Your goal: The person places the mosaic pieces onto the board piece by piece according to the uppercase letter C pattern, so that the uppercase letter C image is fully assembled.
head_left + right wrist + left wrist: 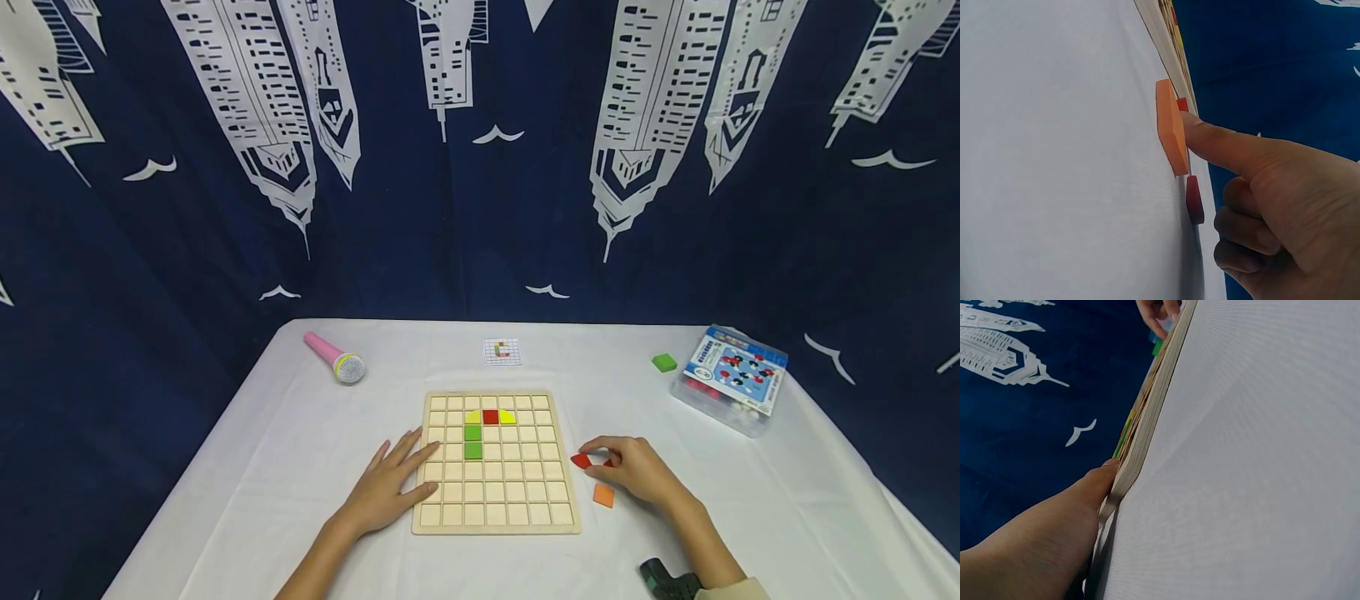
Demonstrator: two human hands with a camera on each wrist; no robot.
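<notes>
While a red tile (581, 461) sits pinched at the tip of the right hand (636, 471), the left hand (384, 492) splays on a gridded board (537, 492). Beside the grip lies an orange tile (603, 496).

head: bright, even, soft shadows | wrists: dimmer, faint moiré across white tablecloth (1247, 456)

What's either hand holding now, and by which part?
The right hand pinches a red tile by its near and far edges; the left hand holds nothing, resting on the board.
</notes>
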